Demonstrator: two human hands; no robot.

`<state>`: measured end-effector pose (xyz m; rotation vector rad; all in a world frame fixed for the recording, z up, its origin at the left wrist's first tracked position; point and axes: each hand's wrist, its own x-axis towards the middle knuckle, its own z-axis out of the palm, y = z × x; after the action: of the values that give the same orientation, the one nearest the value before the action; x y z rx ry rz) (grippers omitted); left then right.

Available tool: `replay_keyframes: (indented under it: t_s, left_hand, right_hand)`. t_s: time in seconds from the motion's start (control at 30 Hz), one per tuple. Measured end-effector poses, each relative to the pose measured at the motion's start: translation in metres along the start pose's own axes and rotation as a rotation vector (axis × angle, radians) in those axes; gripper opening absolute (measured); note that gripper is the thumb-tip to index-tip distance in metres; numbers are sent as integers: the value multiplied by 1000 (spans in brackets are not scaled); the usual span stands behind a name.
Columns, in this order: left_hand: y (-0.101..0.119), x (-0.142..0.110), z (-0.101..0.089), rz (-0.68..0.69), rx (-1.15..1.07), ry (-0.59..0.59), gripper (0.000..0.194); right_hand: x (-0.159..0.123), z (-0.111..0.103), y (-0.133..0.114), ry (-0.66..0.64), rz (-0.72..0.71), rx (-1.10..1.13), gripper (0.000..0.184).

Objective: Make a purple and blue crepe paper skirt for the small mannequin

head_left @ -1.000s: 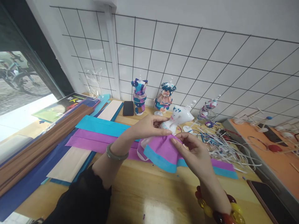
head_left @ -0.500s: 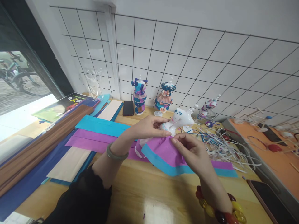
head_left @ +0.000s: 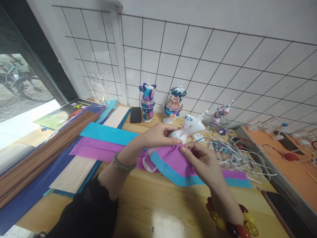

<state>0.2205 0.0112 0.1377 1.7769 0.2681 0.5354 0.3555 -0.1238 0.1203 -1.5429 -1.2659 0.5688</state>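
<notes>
A small white dress-form mannequin [head_left: 194,125] with painted blue and pink patches lies tilted, its neck to the upper right. My left hand [head_left: 157,135] is closed round its waist, thumb pressing near the top edge of a purple crepe paper strip [head_left: 170,157]. That strip has a light blue border and fans out in gathers below the waist. My right hand [head_left: 205,160] pinches the gathered purple edge between thumb and fingers, close to the left thumb. A white ribbon loop [head_left: 149,165] hangs beside the paper. The mannequin's lower end is hidden.
Crepe paper strips [head_left: 109,132] and brown paper [head_left: 49,155] lie at left. Two decorated mannequins [head_left: 148,102] and a phone [head_left: 136,115] stand or lie by the wall. A tangle of paper shreds [head_left: 237,158], an orange tray [head_left: 279,148] and another phone [head_left: 284,211] are at right.
The right hand has shifted very slightly left along the gathered paper. The mannequin tilts a little differently, and the white ribbon loop hangs slightly wider. Both grips stay the same.
</notes>
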Motion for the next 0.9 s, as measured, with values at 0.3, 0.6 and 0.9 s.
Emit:
replay_keyframes:
  t_s: [0.3, 0.6, 0.9]
  left_hand:
    - [5, 1, 7, -19, 3, -37, 32]
    - [2, 2, 7, -34, 29, -43, 36]
    - [2, 3, 6, -21, -29, -95, 43]
  right_hand:
    - [1, -2, 5, 73, -15, -16, 23]
    - [2, -4, 7, 63, 42, -19, 25]
    - [2, -5, 6, 46, 55, 23, 26]
